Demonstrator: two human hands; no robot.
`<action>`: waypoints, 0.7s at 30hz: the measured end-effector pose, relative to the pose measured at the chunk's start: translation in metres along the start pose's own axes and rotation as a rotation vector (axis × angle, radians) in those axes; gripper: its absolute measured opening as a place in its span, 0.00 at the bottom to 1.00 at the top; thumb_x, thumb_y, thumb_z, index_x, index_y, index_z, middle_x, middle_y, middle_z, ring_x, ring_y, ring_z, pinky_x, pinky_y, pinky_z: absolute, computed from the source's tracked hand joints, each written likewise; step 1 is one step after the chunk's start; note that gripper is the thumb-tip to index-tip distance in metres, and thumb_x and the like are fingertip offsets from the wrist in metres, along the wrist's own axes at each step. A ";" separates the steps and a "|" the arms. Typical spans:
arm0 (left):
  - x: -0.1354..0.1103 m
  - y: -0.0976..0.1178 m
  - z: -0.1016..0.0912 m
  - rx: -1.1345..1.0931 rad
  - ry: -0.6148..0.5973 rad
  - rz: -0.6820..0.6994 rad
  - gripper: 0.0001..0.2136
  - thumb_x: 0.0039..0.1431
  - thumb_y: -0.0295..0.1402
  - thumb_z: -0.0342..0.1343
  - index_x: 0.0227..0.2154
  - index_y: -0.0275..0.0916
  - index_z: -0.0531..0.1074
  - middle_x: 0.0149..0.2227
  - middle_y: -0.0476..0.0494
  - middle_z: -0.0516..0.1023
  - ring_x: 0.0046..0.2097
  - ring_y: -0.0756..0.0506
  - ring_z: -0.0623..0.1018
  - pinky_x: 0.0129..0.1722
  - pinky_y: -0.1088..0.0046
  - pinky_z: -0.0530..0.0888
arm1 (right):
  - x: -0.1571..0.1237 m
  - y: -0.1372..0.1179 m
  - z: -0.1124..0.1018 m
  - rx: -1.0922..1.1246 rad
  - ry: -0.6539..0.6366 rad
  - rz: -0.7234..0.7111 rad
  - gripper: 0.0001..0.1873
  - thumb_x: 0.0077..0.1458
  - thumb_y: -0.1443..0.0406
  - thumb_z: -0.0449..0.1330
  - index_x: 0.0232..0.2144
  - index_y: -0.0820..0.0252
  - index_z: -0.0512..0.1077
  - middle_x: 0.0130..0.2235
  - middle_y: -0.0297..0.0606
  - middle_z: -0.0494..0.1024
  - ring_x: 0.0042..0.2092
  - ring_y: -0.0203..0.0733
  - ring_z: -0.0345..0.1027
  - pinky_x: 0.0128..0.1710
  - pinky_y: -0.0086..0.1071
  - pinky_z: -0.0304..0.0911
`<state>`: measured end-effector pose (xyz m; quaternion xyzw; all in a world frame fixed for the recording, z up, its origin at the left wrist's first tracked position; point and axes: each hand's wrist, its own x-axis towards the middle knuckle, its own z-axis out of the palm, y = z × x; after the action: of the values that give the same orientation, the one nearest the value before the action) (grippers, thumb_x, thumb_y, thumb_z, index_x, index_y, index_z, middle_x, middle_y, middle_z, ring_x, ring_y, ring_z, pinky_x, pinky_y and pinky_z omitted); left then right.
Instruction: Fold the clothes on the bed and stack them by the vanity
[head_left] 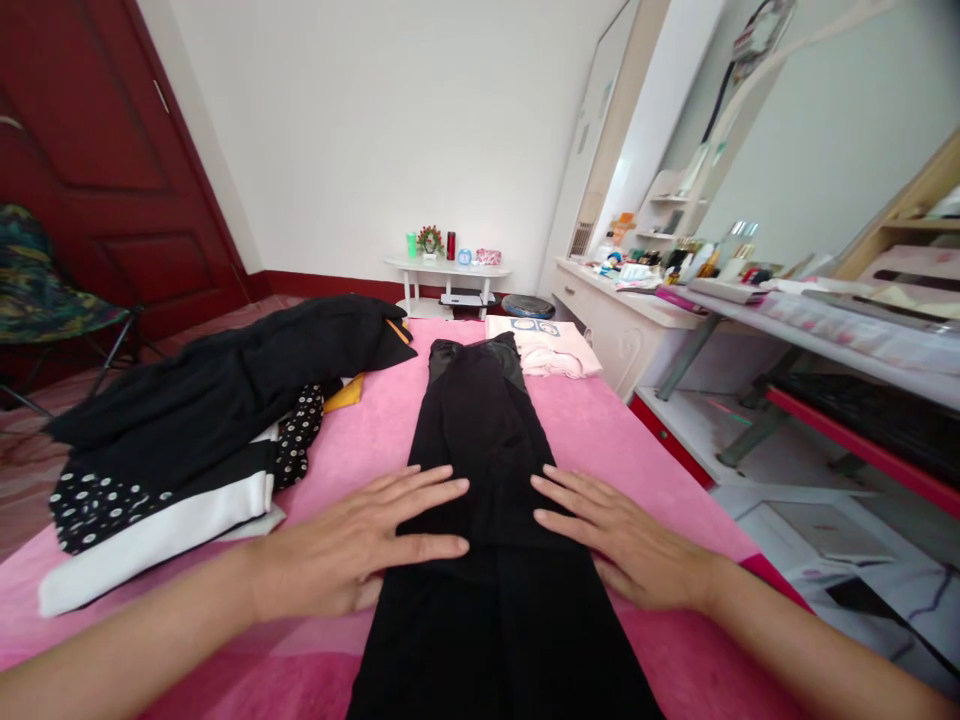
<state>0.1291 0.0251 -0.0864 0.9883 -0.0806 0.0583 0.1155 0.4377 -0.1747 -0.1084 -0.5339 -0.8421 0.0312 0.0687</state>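
A long black garment [499, 420] lies lengthwise on the pink bed cover [367, 450], running from the near edge of the view toward the far end of the bed. Whether it is trousers or a dress I cannot tell. My left hand [375, 540] rests at its left edge, fingers stretched out over the cloth. Across from it, my right hand [600, 530] lies at the right edge with fingers spread. Neither hand grips the fabric. Shiny dark patches show at the garment's far end.
Left on the bed is a heap of clothes [225, 370], black, polka-dotted and white. Folded pink clothing [555, 350] lies at the far right. Beyond stand a small white table [450, 268] and a round stool [529, 305]. A cluttered dresser [619, 300] and a desk [840, 335] line the right.
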 end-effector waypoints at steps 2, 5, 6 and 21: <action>0.007 0.002 0.001 -0.025 -0.050 0.048 0.32 0.52 0.24 0.53 0.59 0.56 0.58 0.67 0.53 0.43 0.66 0.36 0.47 0.63 0.47 0.48 | 0.009 -0.002 0.000 0.031 -0.026 -0.014 0.39 0.52 0.72 0.50 0.65 0.52 0.46 0.68 0.35 0.40 0.68 0.45 0.28 0.64 0.50 0.36; 0.011 0.003 0.008 -0.125 -0.053 0.025 0.23 0.57 0.28 0.51 0.55 0.52 0.65 0.65 0.50 0.55 0.65 0.39 0.54 0.63 0.53 0.51 | 0.014 -0.004 0.000 0.086 -0.033 -0.017 0.38 0.54 0.70 0.49 0.65 0.53 0.44 0.68 0.37 0.41 0.67 0.44 0.29 0.64 0.50 0.34; 0.011 0.004 0.011 -0.169 -0.028 0.004 0.20 0.58 0.28 0.50 0.53 0.50 0.67 0.63 0.49 0.58 0.64 0.40 0.57 0.63 0.55 0.54 | 0.013 -0.005 0.000 0.104 -0.032 -0.014 0.37 0.55 0.69 0.49 0.65 0.54 0.44 0.67 0.38 0.42 0.67 0.44 0.29 0.64 0.50 0.34; 0.000 0.066 -0.024 -0.523 0.021 -0.075 0.16 0.64 0.43 0.44 0.46 0.48 0.73 0.41 0.47 0.79 0.42 0.45 0.78 0.44 0.72 0.74 | 0.017 -0.059 -0.006 0.768 0.217 0.142 0.25 0.58 0.45 0.45 0.34 0.50 0.75 0.32 0.37 0.80 0.35 0.43 0.74 0.40 0.36 0.69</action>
<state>0.1154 -0.0322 -0.0485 0.9265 -0.0550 0.0413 0.3700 0.3786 -0.1843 -0.0940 -0.5265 -0.7181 0.2917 0.3494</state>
